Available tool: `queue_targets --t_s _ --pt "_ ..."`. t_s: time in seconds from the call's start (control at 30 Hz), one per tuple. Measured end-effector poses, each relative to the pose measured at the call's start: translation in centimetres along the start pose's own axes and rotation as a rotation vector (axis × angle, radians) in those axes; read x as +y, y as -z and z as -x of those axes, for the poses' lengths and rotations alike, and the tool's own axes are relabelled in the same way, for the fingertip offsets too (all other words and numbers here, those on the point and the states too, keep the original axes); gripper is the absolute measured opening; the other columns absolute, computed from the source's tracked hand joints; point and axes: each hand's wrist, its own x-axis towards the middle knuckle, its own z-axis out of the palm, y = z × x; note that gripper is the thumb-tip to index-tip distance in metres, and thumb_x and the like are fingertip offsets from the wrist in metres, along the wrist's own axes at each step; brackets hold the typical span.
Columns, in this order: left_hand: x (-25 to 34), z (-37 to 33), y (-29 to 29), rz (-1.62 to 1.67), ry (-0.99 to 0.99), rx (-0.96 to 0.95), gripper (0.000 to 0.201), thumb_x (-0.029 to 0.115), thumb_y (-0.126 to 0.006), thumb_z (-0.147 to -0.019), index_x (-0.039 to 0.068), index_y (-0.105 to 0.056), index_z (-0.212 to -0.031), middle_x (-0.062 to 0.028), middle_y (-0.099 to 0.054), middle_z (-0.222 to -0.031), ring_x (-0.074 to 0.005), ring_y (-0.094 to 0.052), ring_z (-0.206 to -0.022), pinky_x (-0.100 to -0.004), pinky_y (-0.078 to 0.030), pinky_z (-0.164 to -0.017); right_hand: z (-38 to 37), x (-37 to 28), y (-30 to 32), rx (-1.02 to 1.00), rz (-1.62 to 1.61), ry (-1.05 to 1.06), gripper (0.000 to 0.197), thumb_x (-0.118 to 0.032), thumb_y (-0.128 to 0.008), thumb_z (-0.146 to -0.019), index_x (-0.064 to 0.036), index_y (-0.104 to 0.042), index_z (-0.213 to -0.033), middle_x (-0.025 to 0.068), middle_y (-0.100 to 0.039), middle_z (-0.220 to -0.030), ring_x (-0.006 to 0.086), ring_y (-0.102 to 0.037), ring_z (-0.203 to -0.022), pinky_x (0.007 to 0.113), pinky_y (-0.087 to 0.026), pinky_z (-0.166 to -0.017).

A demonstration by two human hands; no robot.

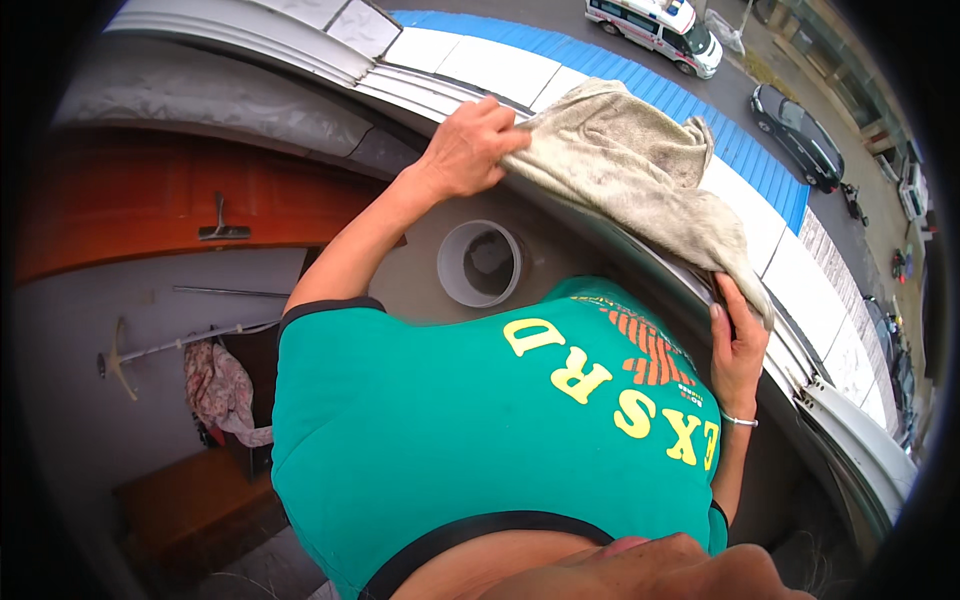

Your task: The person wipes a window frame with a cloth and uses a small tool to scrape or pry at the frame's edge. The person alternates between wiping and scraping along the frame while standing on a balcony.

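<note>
A damp-looking, grey-stained cloth (640,170) is stretched over the white window sill (560,92) and its frame track. My left hand (472,147) is closed on the cloth's left end, fingers curled round a bunched edge. At the cloth's lower right end my right hand (738,345) pinches a hanging corner between thumb and fingers. Between the hands the cloth sags in folds, with one part puffed up over the outer ledge. Below my left forearm, a white bucket (448,265) stands on the floor, with something dark inside.
Outside and below the window lie a blue corrugated roof (745,150), a white van (660,30) and a dark car (797,135). To the left are an orange cabinet (120,205), a pole (165,343) and a patterned cloth (218,390). The window track (850,435) continues at right.
</note>
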Motion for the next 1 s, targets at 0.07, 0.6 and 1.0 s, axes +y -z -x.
queue_targets --t_s 0.07,0.6,1.0 --pt "0.6 1.4 -0.5 0.299 0.134 -0.096 0.059 0.031 -0.085 -0.069 0.018 -0.069 -0.125 -0.0022 -0.057 -0.1 -0.0253 -0.052 -0.103 -0.0402 -0.042 -0.092 0.5 0.8 1.9 -0.113 -0.019 -0.002 0.037 -0.003 -0.063 -0.095 -0.0015 -0.064 -0.132 0.0121 -0.074 -0.105 0.0134 -0.063 -0.083 0.025 -0.049 -0.081" --pt "5.9 -5.0 -3.5 0.252 0.285 -0.096 0.033 0.034 -0.071 -0.09 0.005 -0.073 -0.105 -0.0089 -0.061 -0.113 -0.0288 -0.054 -0.11 -0.0402 -0.049 -0.096 -9.9 -3.5 -1.3 -0.357 0.663 0.255 0.043 -0.001 -0.055 -0.087 -0.014 -0.068 -0.126 0.0198 -0.063 -0.074 0.0399 -0.065 -0.074 0.05 -0.05 -0.067" --pt "8.8 -5.0 -4.7 0.403 0.385 0.068 0.02 0.014 -0.066 -0.081 -0.001 -0.066 -0.095 -0.0157 -0.052 -0.112 -0.0334 -0.045 -0.111 -0.0467 -0.038 -0.09 -10.9 -5.2 -3.3 -0.457 0.809 0.323 0.041 -0.005 -0.056 -0.088 -0.0029 -0.064 -0.128 0.0182 -0.066 -0.075 0.0356 -0.067 -0.068 0.046 -0.054 -0.061"
